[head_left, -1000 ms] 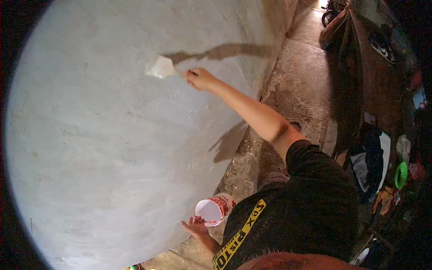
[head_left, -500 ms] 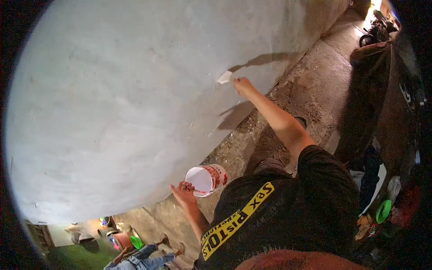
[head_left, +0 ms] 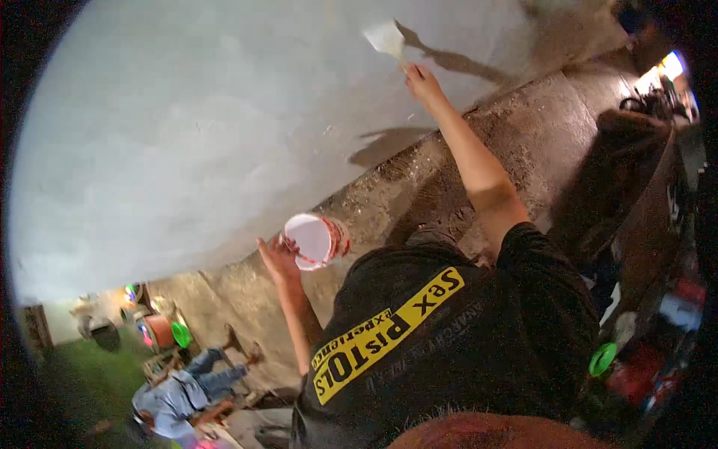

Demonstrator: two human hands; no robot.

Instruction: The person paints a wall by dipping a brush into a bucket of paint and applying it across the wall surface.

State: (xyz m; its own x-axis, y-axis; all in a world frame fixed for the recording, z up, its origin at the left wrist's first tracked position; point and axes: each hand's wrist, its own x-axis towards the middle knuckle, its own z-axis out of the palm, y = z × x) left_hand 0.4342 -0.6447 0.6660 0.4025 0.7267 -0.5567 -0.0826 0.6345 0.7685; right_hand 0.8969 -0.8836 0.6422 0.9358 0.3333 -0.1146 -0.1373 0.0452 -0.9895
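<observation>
My right hand (head_left: 424, 84) is closed round the handle of a wide, flat white paintbrush (head_left: 386, 39). The brush's flared head is at the pale wall (head_left: 187, 150), and its shadow falls beside it. Whether the bristles touch the surface I cannot tell. Lower down, my left hand (head_left: 278, 260) grips a white and red plastic bucket (head_left: 334, 241) at its rim or handle. The bucket is tilted, its open mouth facing the wall, and its inside looks white. My right arm is stretched out; the left is bent close to my body.
A rough concrete floor (head_left: 516, 142) runs along the wall's foot. Another person (head_left: 187, 393) sits at the lower left near a green basin (head_left: 180, 334). Dark covered furniture (head_left: 613, 179) and a green round container (head_left: 603, 359) stand at right, with a motorbike (head_left: 658, 101) beyond.
My right hand has moved the paintbrush farther up the wall. The view has turned, so the bucket and left hand appear higher and more to the left, and more of the other person shows.
</observation>
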